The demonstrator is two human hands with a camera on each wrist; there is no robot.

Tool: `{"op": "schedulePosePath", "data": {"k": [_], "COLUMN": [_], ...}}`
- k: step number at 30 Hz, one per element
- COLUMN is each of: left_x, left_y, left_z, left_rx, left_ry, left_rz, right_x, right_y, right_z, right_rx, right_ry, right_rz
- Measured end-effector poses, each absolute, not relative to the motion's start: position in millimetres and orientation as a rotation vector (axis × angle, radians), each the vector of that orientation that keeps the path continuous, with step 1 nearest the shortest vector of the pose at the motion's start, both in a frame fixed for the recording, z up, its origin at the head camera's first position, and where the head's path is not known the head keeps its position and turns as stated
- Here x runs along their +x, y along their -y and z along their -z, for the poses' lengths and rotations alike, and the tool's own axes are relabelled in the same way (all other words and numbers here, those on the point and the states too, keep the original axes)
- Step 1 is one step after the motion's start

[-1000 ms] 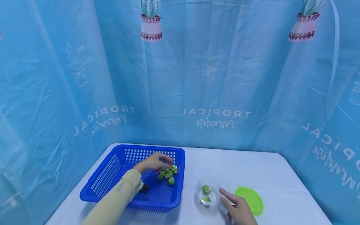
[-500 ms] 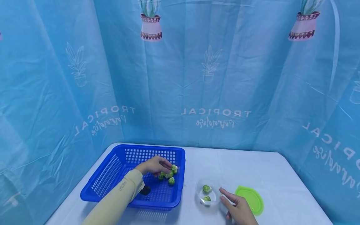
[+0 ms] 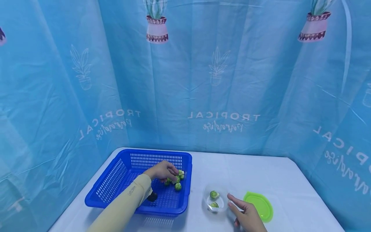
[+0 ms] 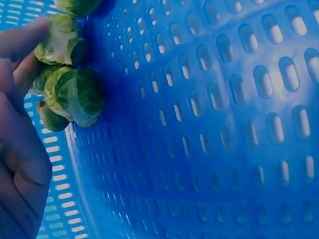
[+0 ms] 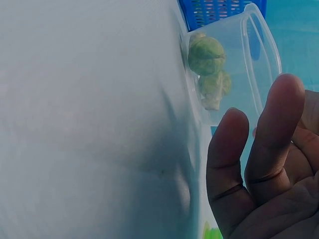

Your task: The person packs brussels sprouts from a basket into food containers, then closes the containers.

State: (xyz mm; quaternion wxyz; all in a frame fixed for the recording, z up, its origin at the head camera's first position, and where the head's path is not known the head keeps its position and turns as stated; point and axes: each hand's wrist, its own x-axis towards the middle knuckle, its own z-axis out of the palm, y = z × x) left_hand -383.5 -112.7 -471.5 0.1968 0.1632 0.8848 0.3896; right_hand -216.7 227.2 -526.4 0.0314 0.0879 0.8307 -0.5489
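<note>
My left hand (image 3: 163, 170) reaches into a blue plastic basket (image 3: 188, 193), its fingers bent down over several Brussels sprouts. In the left wrist view, two fingertips flank a Brussels sprout (image 4: 61, 42), pinching it. More sprouts, such as this Brussels sprout (image 4: 82, 97), lie beside it. A clear plastic container (image 3: 206, 201) stands right of the basket, with two Brussels sprouts (image 3: 214, 194) inside. At its right side rests my right hand (image 3: 245, 215), thumb and forefinger extended apart against the wall. In the right wrist view the other fingers (image 5: 269, 144) are loosely bent near the rim.
A bright green lid (image 3: 262, 206) lies on the white-covered table (image 3: 243, 170), partly behind the right hand. A dark object (image 3: 152, 196) shows under the left wrist. Blue curtains (image 3: 185, 80) enclose the table at the back and sides.
The left hand has lowered and moved slightly right, its fingers coming down onto the sprouts. The right hand and the container keep their place; the whole head view has shifted slightly.
</note>
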Motion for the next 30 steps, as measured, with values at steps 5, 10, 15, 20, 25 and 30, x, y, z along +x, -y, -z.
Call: {"op": "schedulePosePath", "data": {"k": [5,10,15,20,25,30], "left_x": [-384.4,-386.4,-387.3,-384.4,-379.1,-379.1], "left_y": [108.5,107.7,109.7,110.3,109.8,108.1], "left_z": [471.0,473.0,475.0,471.4,465.5,465.1], "left_rx": [0.46,0.454,0.446,0.468,0.467,0.453], "left_ry": [-2.503,-2.515,-2.497,-2.483,-2.467,-2.467], "left_rz": [-1.06,-1.051,-1.074,-1.104,-1.111,-1.069], "right_x": [-216.9,-215.5,-214.1,-215.1,-217.2,-217.6], "right_y": [-228.7,-229.1,-228.5,-228.7,-228.1,-228.4], "right_z": [526.3,525.5,524.1,523.7,525.9,527.0], "right_rx": [0.269,0.237,0.219,0.223,0.24,0.239], "right_ry": [-2.562,-2.568,-2.566,-2.557,-2.555,-2.552], "right_rz": [1.694,1.684,1.685,1.688,1.689,1.691]}}
